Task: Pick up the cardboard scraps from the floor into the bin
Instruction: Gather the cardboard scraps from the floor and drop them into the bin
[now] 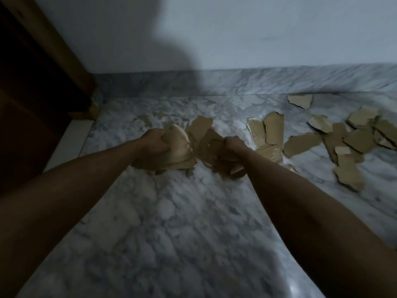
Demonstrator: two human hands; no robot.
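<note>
The floor (176, 222) is pale marble with grey veins. A low skirting (279, 81) of the same marble runs along the foot of a plain white wall (257, 29). A large dark shadow (176, 67) lies on the wall and reaches down to the floor. At the left stands dark brown wood, perhaps a door frame (49, 52); the view is too dim there to be sure.

Head camera looks down, close over floor (171, 211).
</note>
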